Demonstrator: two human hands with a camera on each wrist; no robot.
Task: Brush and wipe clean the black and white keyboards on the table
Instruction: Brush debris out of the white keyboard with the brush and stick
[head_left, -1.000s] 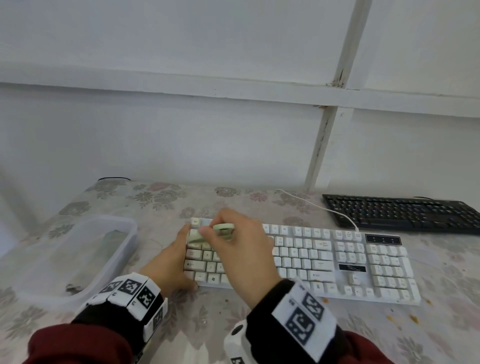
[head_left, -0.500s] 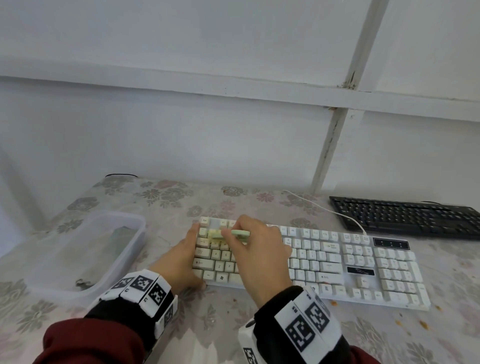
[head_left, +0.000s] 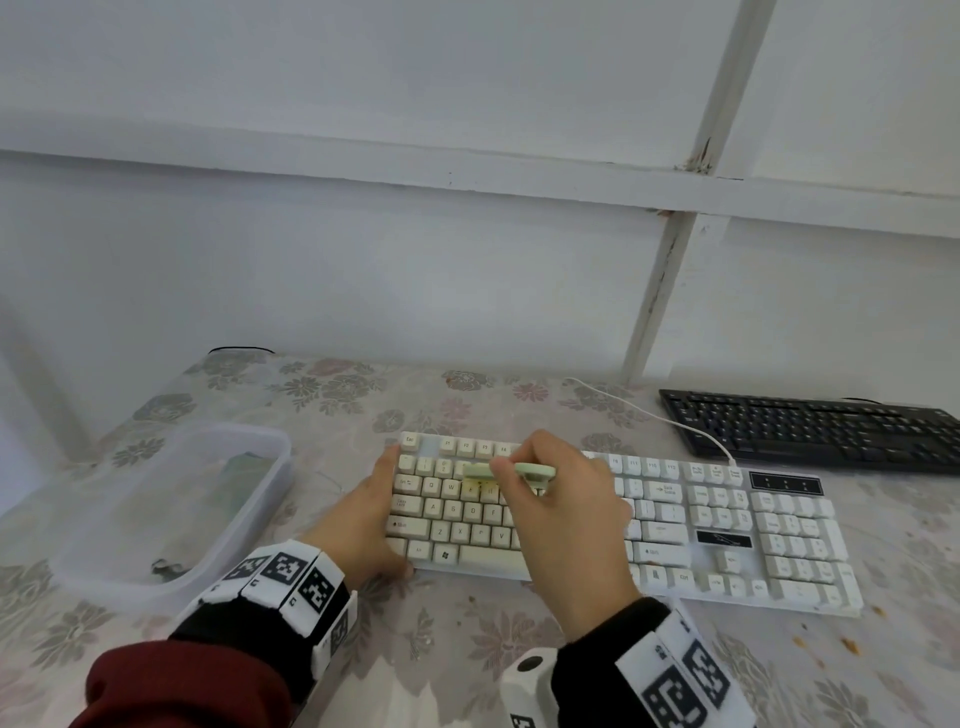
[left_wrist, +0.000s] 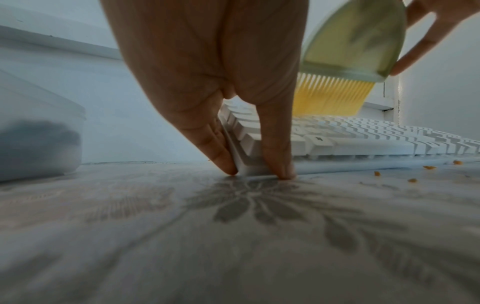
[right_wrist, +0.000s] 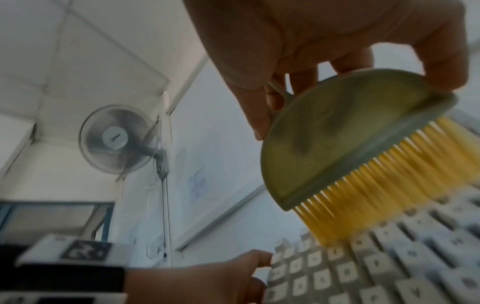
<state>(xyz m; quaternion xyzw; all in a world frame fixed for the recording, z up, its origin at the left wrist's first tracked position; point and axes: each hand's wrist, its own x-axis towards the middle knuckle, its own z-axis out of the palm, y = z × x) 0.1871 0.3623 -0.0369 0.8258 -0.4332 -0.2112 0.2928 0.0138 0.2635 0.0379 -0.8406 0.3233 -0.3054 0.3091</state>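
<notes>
The brush has travelled rightward along the upper rows over the last second, from the keys beside Esc to a spot further along the number row, so the sweep of the white keyboard is under way with most of its width not yet covered. That puts the task early: the wiping looks undone, and the black keyboard has probably not been started.

At the left of the bench stands a clear plastic tub with something dark in it, too blurred to name. Next comes the left hand, bracing the white keyboard's left end; its fingers are fairly straight and press the near corner of the case down against the cloth. The right hand pinches the brush's pale green half-round back between thumb and fingers, yellow bristles bent down onto the keycaps.

The white keyboard lies flat at mid-bench, its left-hand keys yellowed against the whiter right side. Orange crumbs lie on the cloth along its front edge. The black keyboard sits well apart at the far right.
</notes>
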